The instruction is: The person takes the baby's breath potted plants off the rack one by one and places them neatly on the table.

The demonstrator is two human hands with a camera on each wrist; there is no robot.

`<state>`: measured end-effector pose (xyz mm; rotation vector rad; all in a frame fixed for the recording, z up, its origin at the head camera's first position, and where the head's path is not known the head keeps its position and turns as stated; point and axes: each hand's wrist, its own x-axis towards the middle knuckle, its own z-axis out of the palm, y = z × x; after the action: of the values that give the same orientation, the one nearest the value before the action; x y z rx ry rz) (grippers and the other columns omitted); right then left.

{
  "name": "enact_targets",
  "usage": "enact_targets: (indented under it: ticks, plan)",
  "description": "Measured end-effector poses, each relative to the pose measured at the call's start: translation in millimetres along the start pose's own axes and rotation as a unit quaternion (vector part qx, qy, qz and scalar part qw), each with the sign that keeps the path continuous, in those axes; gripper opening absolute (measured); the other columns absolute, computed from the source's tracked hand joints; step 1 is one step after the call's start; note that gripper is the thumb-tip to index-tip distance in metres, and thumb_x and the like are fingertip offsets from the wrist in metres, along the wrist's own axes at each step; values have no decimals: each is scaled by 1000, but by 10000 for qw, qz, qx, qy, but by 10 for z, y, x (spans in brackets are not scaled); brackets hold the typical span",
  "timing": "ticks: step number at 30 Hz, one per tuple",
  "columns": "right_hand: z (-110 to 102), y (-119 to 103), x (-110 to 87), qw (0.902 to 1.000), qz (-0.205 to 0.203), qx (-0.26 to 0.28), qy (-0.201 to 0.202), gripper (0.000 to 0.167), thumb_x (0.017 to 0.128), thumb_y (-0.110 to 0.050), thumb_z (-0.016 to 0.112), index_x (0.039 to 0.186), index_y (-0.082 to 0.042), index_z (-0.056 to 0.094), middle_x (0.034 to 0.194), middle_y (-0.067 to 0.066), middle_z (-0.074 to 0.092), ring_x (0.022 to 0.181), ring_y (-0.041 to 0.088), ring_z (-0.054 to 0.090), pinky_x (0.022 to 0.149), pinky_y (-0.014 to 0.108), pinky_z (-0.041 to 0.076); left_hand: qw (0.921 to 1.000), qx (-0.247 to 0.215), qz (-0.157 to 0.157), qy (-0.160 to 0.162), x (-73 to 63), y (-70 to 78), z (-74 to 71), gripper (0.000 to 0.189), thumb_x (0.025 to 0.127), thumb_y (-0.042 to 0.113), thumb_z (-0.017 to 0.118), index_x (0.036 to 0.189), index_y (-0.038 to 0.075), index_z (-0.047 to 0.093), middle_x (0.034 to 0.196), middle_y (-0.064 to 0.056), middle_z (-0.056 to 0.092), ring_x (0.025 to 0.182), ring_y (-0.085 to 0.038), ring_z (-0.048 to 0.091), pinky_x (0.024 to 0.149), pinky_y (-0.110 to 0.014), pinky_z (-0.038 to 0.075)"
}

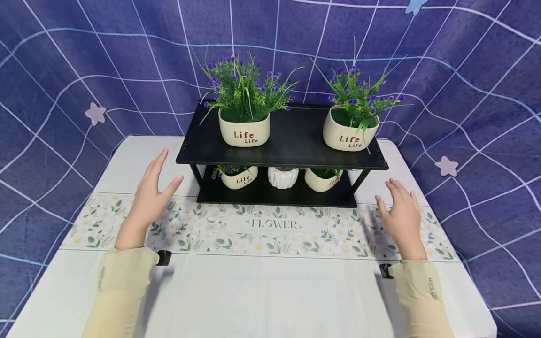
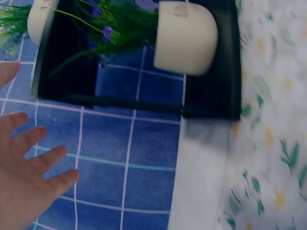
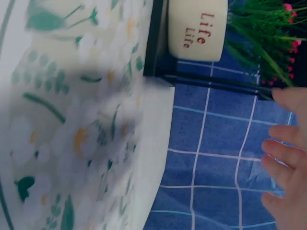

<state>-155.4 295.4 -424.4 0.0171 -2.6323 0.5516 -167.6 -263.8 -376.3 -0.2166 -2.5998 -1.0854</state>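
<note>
A black two-tier shelf (image 1: 296, 136) stands at the back of the table between my hands. On its top tier sit two cream pots marked "Life", one at the left (image 1: 245, 134) and one at the right (image 1: 350, 136), with purple-flowered plants. Beneath, partly hidden by the upper board, are two more cream pots and a white ribbed pot (image 1: 283, 179). My left hand (image 1: 150, 199) hovers off the shelf's left end, thumb and fingers spread, holding nothing. Off the right end, my right hand (image 1: 401, 213) is also bare, its fingers apart. Pink flowers (image 3: 293, 45) show in the right wrist view.
A floral runner lettered "FLOWER" (image 1: 274, 224) crosses the white tablecloth (image 1: 270, 295) in front of the shelf. Behind and at both sides hangs a blue curtain (image 1: 148, 61) with wavy grid lines and stars.
</note>
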Motion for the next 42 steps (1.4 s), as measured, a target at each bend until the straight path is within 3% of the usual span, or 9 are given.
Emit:
enact_targets:
  ticks: [4,8,15,18,22,27,31,36,42]
  plan:
    - [-10,-103,5,9953,-5,367,893,34,92,-14,63,122,1,62,124,22,63,117,41,57,98,54,44,9977,-581,312,164,62,97,38,67,97,24,59,155,27,24,160,-9,27,146,-35,27,116,-61,25]
    - [-26,-224,13,9860,-141,719,1497,27,90,-13,66,115,-1,67,112,21,68,106,40,63,83,52,48,9949,-877,460,165,117,154,86,64,98,19,58,154,24,27,160,-8,27,146,-32,27,116,-58,27]
    - [-87,-499,50,9628,-620,1351,2257,21,85,-5,71,105,-2,72,98,18,72,96,36,67,84,41,47,9938,-1084,199,166,196,161,155,58,100,19,54,153,16,31,160,-8,27,147,-29,26,116,-56,28]
    - [-102,-618,63,9534,-877,1602,2400,20,83,-3,72,103,-2,73,96,18,73,94,35,67,89,23,48,9931,-1151,112,181,213,117,186,55,101,20,52,152,14,33,160,-8,28,147,-30,27,115,-56,29]
    - [-126,-796,88,9440,-1153,1893,2446,20,83,-1,72,102,0,73,96,18,73,93,34,67,94,5,40,9931,-1137,142,236,208,91,211,53,101,22,53,150,14,37,159,-4,30,147,-27,28,114,-56,31]
    - [-163,-1076,169,9343,-1462,2274,2322,23,83,1,71,105,0,73,99,16,73,95,31,67,96,11,44,9932,-1120,98,317,224,128,221,52,101,22,53,149,11,38,158,-6,32,146,-27,30,114,-53,34]
    - [-177,-1318,269,9352,-1525,2536,1946,27,84,-3,73,111,-3,71,106,12,73,102,27,67,98,17,46,9916,-1241,-28,353,243,239,208,51,101,18,52,148,3,38,157,-12,32,145,-31,32,113,-47,36]
    - [-171,-1567,431,9411,-1218,2920,1192,36,87,-13,73,122,-7,67,117,9,71,113,23,64,102,32,49,9885,-1425,-187,462,280,360,209,50,100,14,52,146,-2,39,155,-17,34,144,-33,32,112,-48,37]
    - [-71,-1787,691,9327,-626,3551,-80,47,89,-25,71,133,-13,60,130,7,65,123,20,59,108,33,46,9870,-1470,-362,548,371,164,302,52,101,24,51,150,12,37,158,-6,32,146,-23,30,113,-52,36]
